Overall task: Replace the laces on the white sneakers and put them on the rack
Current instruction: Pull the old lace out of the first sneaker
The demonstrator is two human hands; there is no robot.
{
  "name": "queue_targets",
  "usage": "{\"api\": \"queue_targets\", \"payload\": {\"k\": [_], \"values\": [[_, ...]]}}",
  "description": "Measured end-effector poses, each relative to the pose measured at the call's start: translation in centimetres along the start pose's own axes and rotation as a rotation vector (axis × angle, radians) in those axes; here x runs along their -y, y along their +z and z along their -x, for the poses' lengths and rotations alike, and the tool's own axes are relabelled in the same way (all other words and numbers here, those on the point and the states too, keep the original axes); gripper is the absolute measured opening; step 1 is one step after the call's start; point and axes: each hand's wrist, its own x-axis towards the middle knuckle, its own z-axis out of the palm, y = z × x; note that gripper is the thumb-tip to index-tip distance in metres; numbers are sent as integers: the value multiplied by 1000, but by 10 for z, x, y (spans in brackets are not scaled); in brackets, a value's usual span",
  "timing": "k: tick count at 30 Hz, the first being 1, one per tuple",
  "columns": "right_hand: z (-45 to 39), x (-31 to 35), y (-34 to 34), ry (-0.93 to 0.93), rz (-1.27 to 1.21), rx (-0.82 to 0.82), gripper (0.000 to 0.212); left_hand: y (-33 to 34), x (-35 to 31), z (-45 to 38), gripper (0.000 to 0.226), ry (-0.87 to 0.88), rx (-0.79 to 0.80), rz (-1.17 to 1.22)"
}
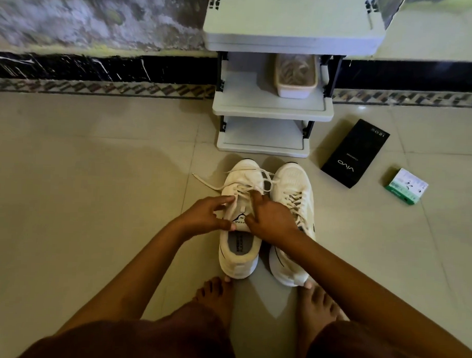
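You are crouched on the floor with the two white sneakers side by side just in front of your bare feet, toes pointing at the rack (272,110). That keeps both shoes close to you and close to where they must go.

Your left hand (208,216) grips the left sneaker (237,262) at the tongue — thumb low on the tongue, fingers curled over the side by the lace holes. It looks like you hold it there so the shoe stays put while you work. Your right hand (271,220) reaches across the right sneaker (293,186) and its fingertips pinch the lace (216,185) where it crosses near the top holes. One loose end of that lace trails out on the tiles to the left.

The right sneaker has its lace threaded through; I cannot tell if that lace is old or new.

On the rack's middle shelf sits a small tub (296,76) — it may hold laces, but it is too blurry to tell.
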Motion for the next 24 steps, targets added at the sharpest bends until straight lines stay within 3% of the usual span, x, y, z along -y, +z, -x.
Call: {"api": "queue_targets", "payload": {"k": [9, 14, 16, 18, 21, 24], "values": [[-33, 23, -21, 21, 386, 5, 45, 8, 10, -9, 81, 93, -101, -403], [-52, 26, -30, 372, -513, 171, 32, 17, 9, -9, 78, 128, -147, -458], [-52, 25, -29, 450, -716, 200, 29, 19, 9, -11, 80, 132, -152, -473], [-48, 20, -24, 341, -485, 176, 32, 19, 8, -12, 79, 123, -143, -482], [-39, 15, -23, 151, 126, 2, 40, 18, 8, -12, 80, 114, -134, -483], [-37, 14, -22, 22, 310, -126, 28, 20, 9, -11, 83, 107, -158, -488]]}}
